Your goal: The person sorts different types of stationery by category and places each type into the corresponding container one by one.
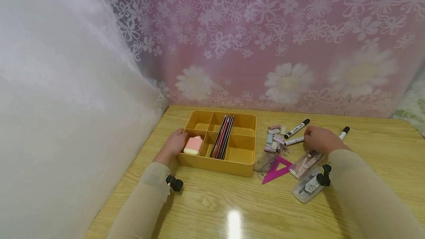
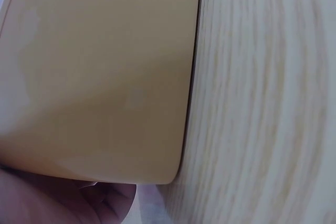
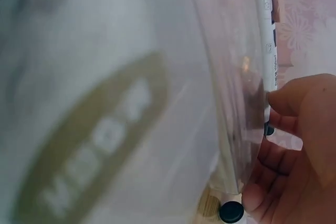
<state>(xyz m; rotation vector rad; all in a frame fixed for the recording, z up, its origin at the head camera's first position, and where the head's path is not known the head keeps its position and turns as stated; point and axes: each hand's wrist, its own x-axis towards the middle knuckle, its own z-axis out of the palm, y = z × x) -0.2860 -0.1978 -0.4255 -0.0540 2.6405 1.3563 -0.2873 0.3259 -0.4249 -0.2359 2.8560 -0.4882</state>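
Presently, the right hand [image 1: 323, 139] has its thumb and fingers nearly closed, pinching a white marker [image 1: 293, 141], which extends to the left of this hand. Farther left of it are small blocks [image 1: 273, 139]; nearer to the person than the hand lie a magenta triangle [image 1: 273, 174] and a clear case [image 1: 308, 186]. The left hand [image 1: 172, 143] touches the yellow box [image 1: 216, 163] at its left wall, with fingers bent; whether it grips firmly, I cannot tell. Just right of this hand, inside the box, stands a pink bottle [image 1: 193, 145], then pencils [image 1: 222, 135].
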